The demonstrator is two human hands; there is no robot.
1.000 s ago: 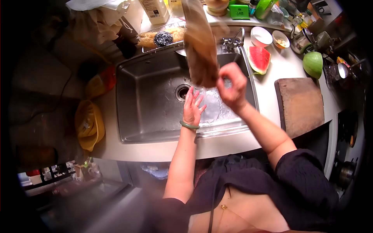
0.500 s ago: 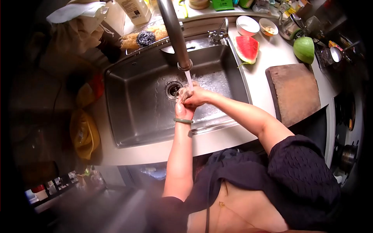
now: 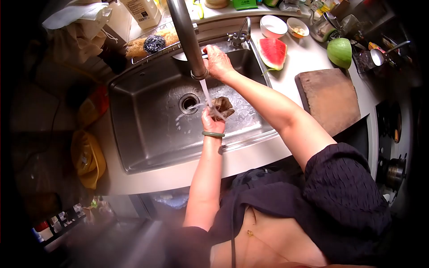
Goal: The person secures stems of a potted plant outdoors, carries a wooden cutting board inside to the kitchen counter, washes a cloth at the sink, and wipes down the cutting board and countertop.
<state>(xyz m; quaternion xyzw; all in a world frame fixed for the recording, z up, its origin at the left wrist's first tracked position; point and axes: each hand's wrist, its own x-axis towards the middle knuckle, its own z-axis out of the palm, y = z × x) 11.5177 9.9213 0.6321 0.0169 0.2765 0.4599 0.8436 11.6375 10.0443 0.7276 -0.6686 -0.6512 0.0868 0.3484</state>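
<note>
My left hand (image 3: 213,123), with a green bangle at the wrist, is closed around a brown, crumpled, wet thing (image 3: 222,107) whose kind I cannot make out. Water from the faucet (image 3: 199,73) runs onto it and splashes over the sink floor. Behind the faucet, my right hand (image 3: 219,64) is at the sink's back rim, fingers curled over the handle end of a knife (image 3: 180,56). The knife's pale blade points left, and part of its handle is hidden by the faucet and my fingers.
The steel sink (image 3: 147,134) has a drain (image 3: 189,103) left of my hands. To the right are a watermelon wedge (image 3: 272,53), a white bowl (image 3: 273,27), a small bowl (image 3: 298,27), a green melon piece (image 3: 339,52) and a cutting board (image 3: 328,100). A black scourer (image 3: 154,43) lies back left.
My right hand has left my left hand and moved back to the knife at the sink rim. The brown thing now shows in my left hand under the water. The view has shifted slightly.
</note>
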